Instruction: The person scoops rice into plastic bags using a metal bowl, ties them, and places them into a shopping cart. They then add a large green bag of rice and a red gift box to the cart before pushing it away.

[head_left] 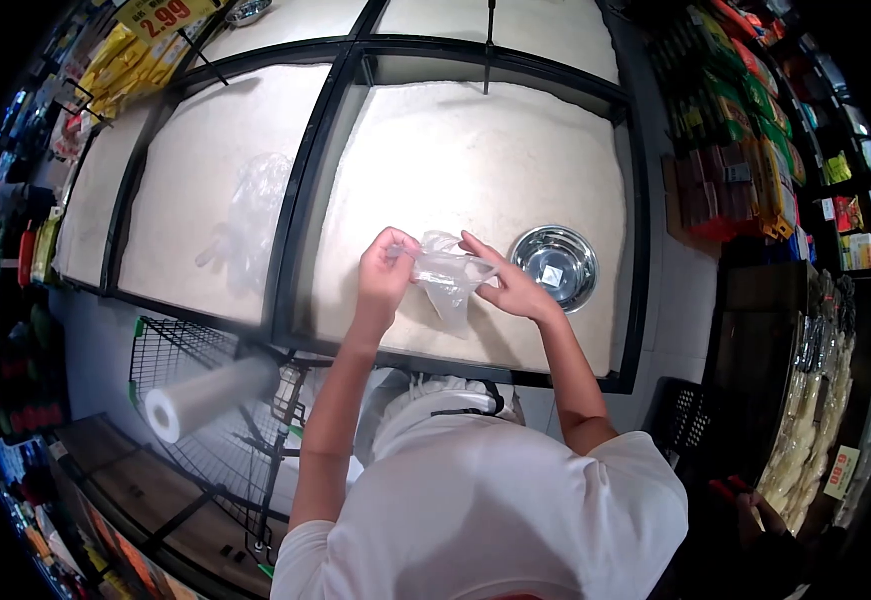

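Observation:
A thin clear plastic bag hangs between my two hands over a bin of white grain or powder. My left hand pinches the bag's left edge between thumb and fingers. On the other side, my right hand holds the right edge, its index finger stretched out and thumb below. The bag's upper part is drawn wide between them, and its lower part dangles loosely. Just right of my right hand, a shiny metal bowl rests on the white contents, with a small pale square patch inside.
Black frames divide the bins; another clear bag lies in the left one. A plastic-bag roll is above a wire cart. Packaged goods line the right. Another person's hand shows at lower right.

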The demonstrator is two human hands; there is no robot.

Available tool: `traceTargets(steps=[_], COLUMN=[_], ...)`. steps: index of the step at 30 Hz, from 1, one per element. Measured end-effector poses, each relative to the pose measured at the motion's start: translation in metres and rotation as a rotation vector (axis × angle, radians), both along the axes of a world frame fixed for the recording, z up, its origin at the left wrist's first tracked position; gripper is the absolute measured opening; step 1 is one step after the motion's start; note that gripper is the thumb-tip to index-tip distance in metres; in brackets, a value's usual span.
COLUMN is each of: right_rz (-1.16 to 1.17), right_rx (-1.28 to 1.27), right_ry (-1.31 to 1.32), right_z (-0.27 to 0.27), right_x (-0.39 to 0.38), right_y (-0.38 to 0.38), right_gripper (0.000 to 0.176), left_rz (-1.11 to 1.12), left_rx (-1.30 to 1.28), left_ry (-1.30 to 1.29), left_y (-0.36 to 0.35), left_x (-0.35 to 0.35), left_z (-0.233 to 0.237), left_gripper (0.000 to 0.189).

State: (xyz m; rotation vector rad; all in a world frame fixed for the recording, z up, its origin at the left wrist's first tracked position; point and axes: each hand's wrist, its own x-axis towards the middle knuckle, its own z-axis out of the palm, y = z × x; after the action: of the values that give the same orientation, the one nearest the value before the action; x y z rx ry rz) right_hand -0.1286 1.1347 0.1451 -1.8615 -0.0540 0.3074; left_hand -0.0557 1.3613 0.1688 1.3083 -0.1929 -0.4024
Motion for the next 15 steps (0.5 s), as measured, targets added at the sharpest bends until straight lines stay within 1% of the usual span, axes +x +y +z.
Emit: traceTargets(steps=[1, 4, 5, 7, 8, 10, 12, 13, 14, 15], right_rz=[0.081, 0.065, 0.116, 0.217, 0.096, -0.141, -0.381, -0.423, -0.47, -0.43], right_rx=[-0.131, -0.38, -0.409, -0.468, -0.45, -0.402, -0.333, -0.207, -0.08, 0.131], right_ry=[0.038, -0.04, -0.029, -0.01, -0.12, -0.343, -0.557, -0.499, -0.445, -0.225], right_z=[-0.009, -0.048, -0.06, -0.07, -0.071, -0.064, -0.058, -0.058, -0.058, -0.06], right_x=[-0.012, -0.045, -0.047, -0.042, -0.035, -0.01, 0.014, 0.021, 0.028, 0.031], right_y=[-0.002, 0.012, 0.018, 0.037, 0.046, 0.07, 0.092, 0.091, 0.091, 0.083], right_gripper=[0.077, 0.092, 0.092, 0.092, 0.084, 0.07, 0.057, 0.05, 0.045, 0.039], left_rz=[0.005, -0.019, -0.062, -0.127, -0.158, -0.236, -0.356, -0.419, -0.389, -0.359], left_rx=[0.006, 0.085, 0.1, 0.221, 0.282, 0.242, 0.264, 0.273, 0.25, 0.225], left_ry=[0.0, -0.042, -0.066, -0.287, -0.398, -0.646, -0.783, -0.852, -0.789, -0.725], left_y=[-0.002, -0.01, -0.016, -0.031, -0.038, -0.047, -0.049, -0.048, -0.045, -0.043], left_x=[-0.002, -0.011, -0.017, -0.035, -0.045, -0.063, -0.079, -0.082, -0.086, -0.088], left_z=[0.001, -0.007, -0.011, -0.009, -0.007, 0.007, 0.009, 0.012, 0.015, 0.037], left_gripper=[0.007, 0.008, 0.01, 0.013, 0.015, 0.016, 0.02, 0.022, 0.028, 0.035])
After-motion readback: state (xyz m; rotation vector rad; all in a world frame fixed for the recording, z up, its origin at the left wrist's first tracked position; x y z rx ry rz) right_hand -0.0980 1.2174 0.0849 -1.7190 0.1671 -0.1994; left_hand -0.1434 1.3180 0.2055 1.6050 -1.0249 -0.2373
